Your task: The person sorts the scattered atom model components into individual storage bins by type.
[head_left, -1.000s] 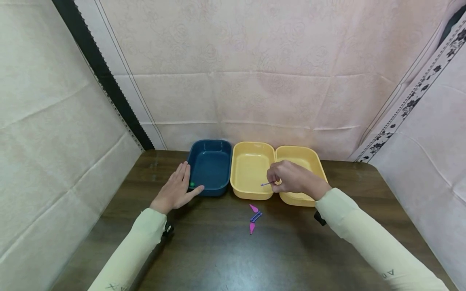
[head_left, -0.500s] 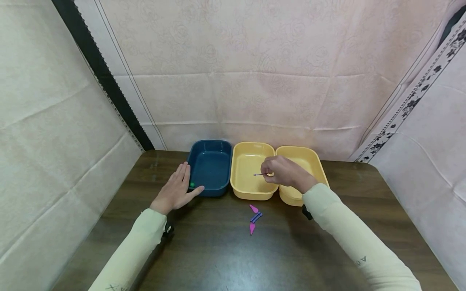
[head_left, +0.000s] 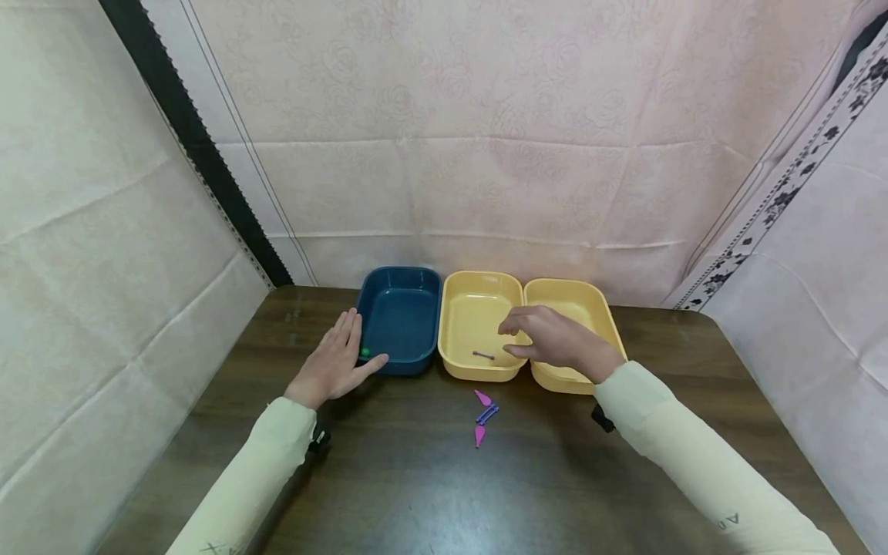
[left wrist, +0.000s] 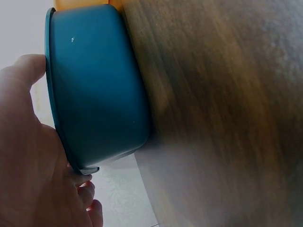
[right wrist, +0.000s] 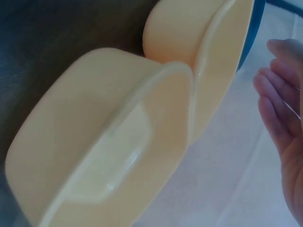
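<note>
My left hand [head_left: 334, 358] rests at the near left corner of the blue tub [head_left: 401, 312], fingers straight along its side and thumb over the front rim. In the left wrist view the thumb meets the tub's rim. Over the middle yellow tub [head_left: 479, 308], near its right wall, my right hand [head_left: 555, 337] holds nothing; its thumb and fingers are apart. A thin purplish stick with a knob at each end [head_left: 483, 354] lies on that tub's floor. A small green thing [head_left: 364, 352] sits in the blue tub's near left corner, beside the left hand.
On the dark wooden table [head_left: 416, 486], in front of the tubs, lie two pink teardrop-shaped pieces [head_left: 479, 436] with purple bars [head_left: 487, 414] between them. Another yellow tub [head_left: 576, 301] stands at the right, partly under the right hand. Pale cloth [head_left: 444, 154] hangs behind.
My right hand first moved left over the middle tub with the purple stick pinched, then let it drop inside, opened and drew back slightly right. The left hand stayed put.
</note>
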Available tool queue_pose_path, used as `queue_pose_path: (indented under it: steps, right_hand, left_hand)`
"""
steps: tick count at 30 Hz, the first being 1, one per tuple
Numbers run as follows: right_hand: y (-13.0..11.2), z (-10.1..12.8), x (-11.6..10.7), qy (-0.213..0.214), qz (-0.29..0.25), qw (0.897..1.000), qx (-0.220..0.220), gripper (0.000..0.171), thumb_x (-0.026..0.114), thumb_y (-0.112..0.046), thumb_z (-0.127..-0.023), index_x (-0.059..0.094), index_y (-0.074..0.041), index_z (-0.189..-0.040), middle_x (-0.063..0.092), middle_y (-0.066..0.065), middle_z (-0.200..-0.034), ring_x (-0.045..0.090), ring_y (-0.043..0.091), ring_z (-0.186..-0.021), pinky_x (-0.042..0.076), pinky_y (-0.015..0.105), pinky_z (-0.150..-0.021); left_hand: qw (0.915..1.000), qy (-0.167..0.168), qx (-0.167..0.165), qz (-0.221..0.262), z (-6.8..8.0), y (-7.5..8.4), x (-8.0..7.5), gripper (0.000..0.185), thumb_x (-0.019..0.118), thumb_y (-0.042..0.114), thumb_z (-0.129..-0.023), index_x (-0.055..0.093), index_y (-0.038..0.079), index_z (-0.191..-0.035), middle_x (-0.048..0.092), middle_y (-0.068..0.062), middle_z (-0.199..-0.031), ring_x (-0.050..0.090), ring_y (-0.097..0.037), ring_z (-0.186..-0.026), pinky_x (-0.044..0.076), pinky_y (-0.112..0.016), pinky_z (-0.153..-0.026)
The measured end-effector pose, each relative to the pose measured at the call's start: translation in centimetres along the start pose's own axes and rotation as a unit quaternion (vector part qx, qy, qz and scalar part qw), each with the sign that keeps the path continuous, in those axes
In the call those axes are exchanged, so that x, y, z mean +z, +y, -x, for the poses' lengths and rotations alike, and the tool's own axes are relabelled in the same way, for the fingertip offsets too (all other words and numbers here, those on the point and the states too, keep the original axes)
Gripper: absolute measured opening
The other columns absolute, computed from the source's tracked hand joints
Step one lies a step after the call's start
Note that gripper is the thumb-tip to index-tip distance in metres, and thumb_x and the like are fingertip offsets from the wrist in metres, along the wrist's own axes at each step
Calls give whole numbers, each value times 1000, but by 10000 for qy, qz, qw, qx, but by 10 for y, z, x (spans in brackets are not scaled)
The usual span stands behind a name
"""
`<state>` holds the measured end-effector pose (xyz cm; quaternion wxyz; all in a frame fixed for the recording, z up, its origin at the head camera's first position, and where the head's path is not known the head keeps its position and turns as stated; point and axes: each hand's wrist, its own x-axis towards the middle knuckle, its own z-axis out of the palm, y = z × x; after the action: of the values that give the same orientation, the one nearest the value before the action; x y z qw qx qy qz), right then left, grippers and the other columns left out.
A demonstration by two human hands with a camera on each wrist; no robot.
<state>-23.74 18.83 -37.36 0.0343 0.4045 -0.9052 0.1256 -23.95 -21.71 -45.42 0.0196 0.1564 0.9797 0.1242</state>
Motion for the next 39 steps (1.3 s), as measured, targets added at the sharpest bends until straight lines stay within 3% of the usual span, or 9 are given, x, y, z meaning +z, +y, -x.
queue_pose_path:
  steps: [8, 18, 26, 39]
  right_hand:
    - [-22, 22, 2, -135, 136, 9980, -606, 21, 81, -16, -93, 79, -7, -112, 76, 4, -109, 73, 14, -95, 64, 30, -83]
    - [-36, 32, 29, -509, 211, 9916, -1172, 16, 81, -14, -93, 78, -8, -107, 76, 0, -102, 70, 9, -92, 63, 25, -83]
    - [-37, 39, 55, -671, 365, 9901, -1179, 12, 80, -14, -94, 78, -9, -104, 75, 2, -103, 69, 8, -94, 61, 21, -79]
    - [-26, 38, 76, -751, 165, 9915, -1049, 8, 79, -12, -94, 78, -11, -102, 73, 1, -99, 65, 6, -91, 59, 20, -79]
  left_hand:
    - [10000, -79, -8, 24, 1, 2, -2, 109, 42, 73, -103, 5, -7, -167, 0, -25, -177, 4, -45, -165, 13, -61, -134]
    - [10000, -48, 8, 37, 1, 1, -3, 109, 42, 73, -103, 6, -8, -166, 1, -26, -177, 5, -46, -165, 13, -61, -133]
    - [10000, -41, 21, 31, 0, 1, -2, 110, 40, 75, -102, 6, -7, -166, 1, -25, -177, 5, -46, -165, 14, -61, -133]
    - [10000, -45, 11, 8, 0, 1, -1, 110, 40, 76, -102, 6, -7, -167, 1, -25, -178, 5, -45, -165, 14, -61, -133]
